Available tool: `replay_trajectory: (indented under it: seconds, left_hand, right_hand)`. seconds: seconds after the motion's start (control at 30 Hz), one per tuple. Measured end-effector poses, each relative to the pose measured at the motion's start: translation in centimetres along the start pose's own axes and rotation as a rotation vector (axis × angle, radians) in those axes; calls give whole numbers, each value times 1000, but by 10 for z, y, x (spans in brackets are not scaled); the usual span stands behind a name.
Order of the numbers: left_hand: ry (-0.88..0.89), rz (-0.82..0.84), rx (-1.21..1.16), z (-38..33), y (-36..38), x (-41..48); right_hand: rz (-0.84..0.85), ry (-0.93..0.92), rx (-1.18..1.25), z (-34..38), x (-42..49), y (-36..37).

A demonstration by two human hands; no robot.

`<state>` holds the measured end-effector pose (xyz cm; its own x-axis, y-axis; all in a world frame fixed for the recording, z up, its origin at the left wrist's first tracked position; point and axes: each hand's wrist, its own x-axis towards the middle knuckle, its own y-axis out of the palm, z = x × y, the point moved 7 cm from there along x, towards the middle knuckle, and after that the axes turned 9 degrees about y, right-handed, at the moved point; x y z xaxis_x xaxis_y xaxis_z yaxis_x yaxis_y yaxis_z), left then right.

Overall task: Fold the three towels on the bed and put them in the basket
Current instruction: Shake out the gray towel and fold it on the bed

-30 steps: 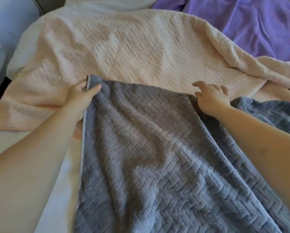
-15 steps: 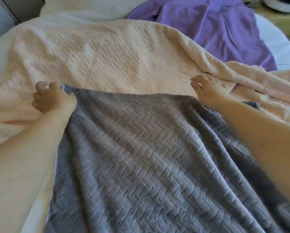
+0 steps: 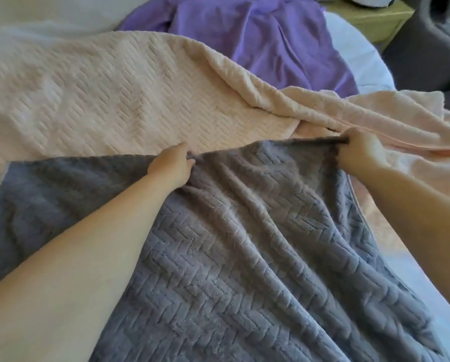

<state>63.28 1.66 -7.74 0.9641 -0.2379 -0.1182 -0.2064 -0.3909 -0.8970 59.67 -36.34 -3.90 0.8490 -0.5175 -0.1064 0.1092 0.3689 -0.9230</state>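
Pink towel [image 3: 101, 95] lay spread over the bed's left & far part, herringbone texture, its right edge rolled over in a long fold. Grey towel [image 3: 244, 257] lay partly on top of it, nearer the person, same texture, filling most of the foreground w/ loose wrinkles. Left hand [image 3: 170, 165] sat approx. midway along the grey towel's far edge, thumb & fingers clamped on a pinch of that edge. Purple towel [image 3: 270, 35] lay crumpled at the far side, beyond the pink one, well apart from both hands. Right hand [image 3: 358, 150] held the grey towel's far right corner, fingers curled tight round it; the edge btw. the hands ran fairly straight, raised a little near the right hand. Bed [image 3: 427, 288] showed pale sheet at the right.
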Motion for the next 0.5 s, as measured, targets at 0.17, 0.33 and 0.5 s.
replay_trajectory:
  seconds: [0.17,0.33,0.5]
  left_hand:
    - [94,-349,-74,-22,-42,17]
    - [-61,-182,-216,-29,-3,19]
    - [346,-63,105,-70,45,-47]
  right_hand:
    - [-195,114,469,-6,40,-58]
    - [9,-67,294,10,41,-15]
    - [-63,-234,135,-4,-23,12]
